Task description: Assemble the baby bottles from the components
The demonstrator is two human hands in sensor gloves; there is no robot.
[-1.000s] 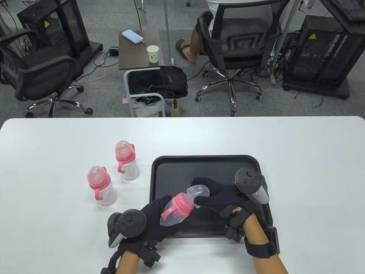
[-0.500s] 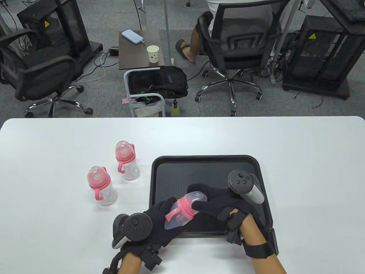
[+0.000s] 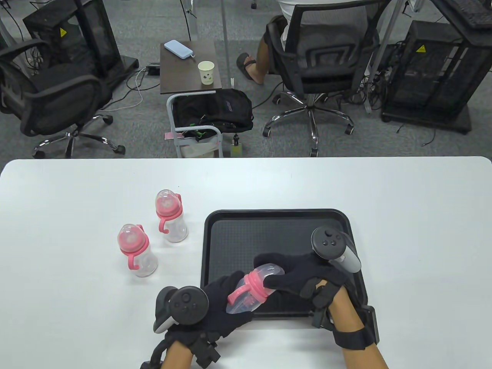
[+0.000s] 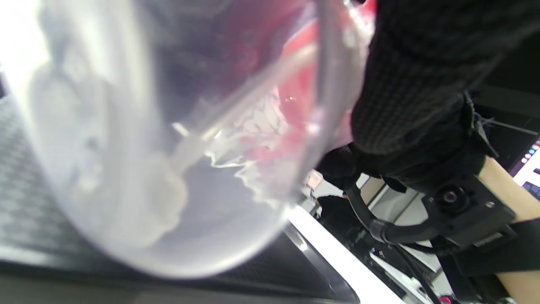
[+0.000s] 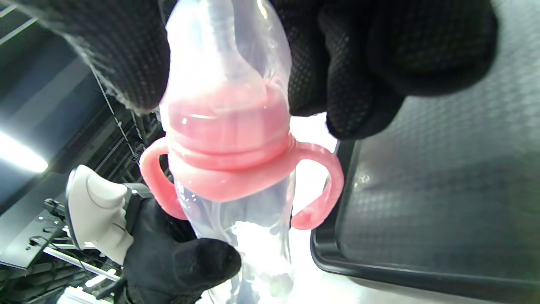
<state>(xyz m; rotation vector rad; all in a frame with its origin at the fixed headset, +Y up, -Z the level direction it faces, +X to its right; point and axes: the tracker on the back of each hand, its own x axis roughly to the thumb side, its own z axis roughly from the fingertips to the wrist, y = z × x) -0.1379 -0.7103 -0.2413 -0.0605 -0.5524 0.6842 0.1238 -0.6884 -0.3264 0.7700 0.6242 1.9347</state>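
Observation:
A baby bottle with a pink handled collar and clear cap lies tilted between my hands over the near left part of the black tray. My left hand grips its clear body. My right hand grips the clear cap end. The right wrist view shows the cap, the pink collar with two handles, and my right fingers around the cap. The left wrist view shows the blurred clear base close up. Two assembled bottles stand upright on the white table left of the tray.
The white table stretches to the right of the tray. Beyond its far edge are office chairs, a small side table with a paper cup and a cart.
Both hands have drifted slightly right and toward me with the bottle. The bottle has turned a little, its handle now facing more downward.

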